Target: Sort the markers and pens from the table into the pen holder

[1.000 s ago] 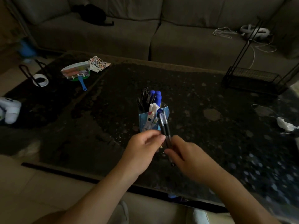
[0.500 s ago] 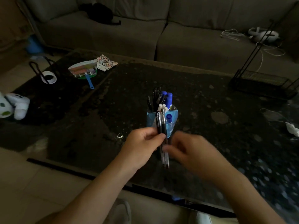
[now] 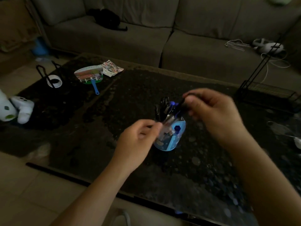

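Observation:
A light blue pen holder (image 3: 177, 141) stands on the dark speckled table (image 3: 114, 124), packed with several black pens and blue-capped markers (image 3: 164, 106). My right hand (image 3: 211, 115) is raised above and right of the holder, its fingers pinched on the top end of a dark pen (image 3: 176, 110) that slants down-left over the holder's mouth. My left hand (image 3: 138, 139) is just left of the holder, fingertips pinched at the lower end of the pens near the rim. Motion blur hides how many pens each hand grips.
A hand fan with a blue handle (image 3: 91, 77) and a sticker sheet (image 3: 112, 69) lie at the table's far left. A tape roll (image 3: 54, 81) and white game controller (image 3: 17, 111) lie further left. A black wire rack (image 3: 267, 93) stands far right. A grey sofa (image 3: 146, 35) runs behind.
My right hand has risen from near the table's front edge to above the holder, carrying the pen's top end. The pens have tilted over the holder's mouth. My left hand moved toward the rim.

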